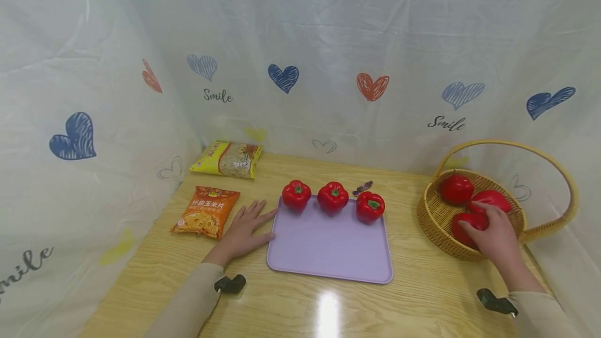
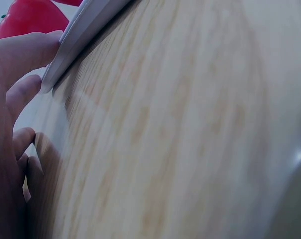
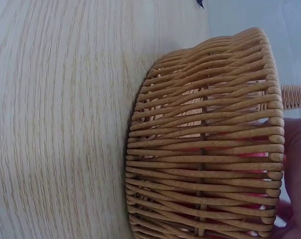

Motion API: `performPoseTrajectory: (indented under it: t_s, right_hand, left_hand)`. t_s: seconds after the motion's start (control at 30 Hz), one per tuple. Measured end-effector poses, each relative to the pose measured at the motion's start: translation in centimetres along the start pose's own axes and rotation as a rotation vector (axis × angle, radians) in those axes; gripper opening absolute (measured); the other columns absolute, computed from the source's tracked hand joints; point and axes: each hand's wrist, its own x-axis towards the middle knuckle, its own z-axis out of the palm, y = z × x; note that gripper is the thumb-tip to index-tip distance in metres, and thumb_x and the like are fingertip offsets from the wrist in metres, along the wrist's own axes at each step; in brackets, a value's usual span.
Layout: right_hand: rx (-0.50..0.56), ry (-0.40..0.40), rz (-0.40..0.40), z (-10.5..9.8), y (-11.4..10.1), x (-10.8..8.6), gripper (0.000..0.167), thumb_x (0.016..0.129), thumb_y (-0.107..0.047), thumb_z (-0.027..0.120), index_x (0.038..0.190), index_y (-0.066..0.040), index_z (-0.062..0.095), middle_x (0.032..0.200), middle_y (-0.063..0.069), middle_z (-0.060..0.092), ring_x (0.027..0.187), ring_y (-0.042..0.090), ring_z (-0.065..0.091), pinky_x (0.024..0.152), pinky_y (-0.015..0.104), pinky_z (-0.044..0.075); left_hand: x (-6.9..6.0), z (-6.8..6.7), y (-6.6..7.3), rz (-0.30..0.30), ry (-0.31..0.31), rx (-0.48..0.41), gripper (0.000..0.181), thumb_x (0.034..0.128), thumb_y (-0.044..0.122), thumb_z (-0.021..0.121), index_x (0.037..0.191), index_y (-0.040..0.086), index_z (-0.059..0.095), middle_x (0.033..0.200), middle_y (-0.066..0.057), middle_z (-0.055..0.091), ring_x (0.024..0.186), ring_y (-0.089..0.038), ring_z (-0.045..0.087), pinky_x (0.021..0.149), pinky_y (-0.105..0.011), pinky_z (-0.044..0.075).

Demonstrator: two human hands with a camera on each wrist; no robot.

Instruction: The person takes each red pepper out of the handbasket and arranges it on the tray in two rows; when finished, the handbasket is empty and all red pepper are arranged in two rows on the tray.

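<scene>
On the purple tray, three red bell peppers stand along the back edge: a left one, a middle one and a right one. My left hand lies with spread, straight fingers at the tray's left side, its thumb touching the rim. In the left wrist view, the thumb meets the tray's edge. Inside the wicker basket my right hand grips the nearest red pepper with thumb and fingers. Two more red peppers lie there, one at the back and one at the right. The basket's weave mostly hides that hand in the right wrist view.
An orange snack bag lies left of my left hand, with a yellow snack bag behind it. A small dark purple item sits behind the tray. The basket's tall handle arches to the right. A heart-printed curtain closes the back.
</scene>
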Motion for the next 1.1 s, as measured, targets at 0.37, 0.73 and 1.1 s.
performPoseTrajectory:
  t_s: [0.37, 0.73, 1.1]
  right_hand:
    - [-0.092, -0.051, 0.085, 0.02, 0.14, -0.01, 0.072, 0.095, -0.045, 0.069, 0.137, 0.01, 0.05, 0.132, 0.046, 0.039, 0.121, 0.063, 0.034, 0.091, 0.079, 0.036]
    - [-0.15, -0.077, 0.034, -0.04, 0.37, 0.14, 0.057, 0.095, -0.035, 0.07, 0.13, 0.007, 0.055, 0.125, 0.044, 0.051, 0.112, 0.059, 0.045, 0.087, 0.074, 0.042]
    - [-0.086, -0.052, 0.016, 0.31, -0.1, 0.12, 0.054, 0.092, -0.027, 0.074, 0.129, 0.006, 0.055, 0.125, 0.041, 0.047, 0.112, 0.058, 0.043, 0.083, 0.075, 0.044]
  left_hand:
    - [0.04, 0.07, -0.05, 0.001, -0.001, -0.003, 0.068, 0.0959, 0.056, 0.059, 0.156, 0.028, 0.044, 0.168, -0.013, 0.02, 0.156, -0.035, 0.008, 0.125, -0.054, -0.002]
    - [-0.04, -0.12, 0.14, -0.003, -0.002, -0.002, 0.068, 0.0959, 0.056, 0.06, 0.156, 0.027, 0.044, 0.168, -0.013, 0.021, 0.156, -0.035, 0.008, 0.125, -0.054, -0.002]
    - [-0.02, -0.13, 0.11, 0.004, 0.003, -0.001, 0.068, 0.0959, 0.055, 0.06, 0.156, 0.027, 0.044, 0.167, -0.014, 0.022, 0.156, -0.036, 0.009, 0.124, -0.056, -0.001]
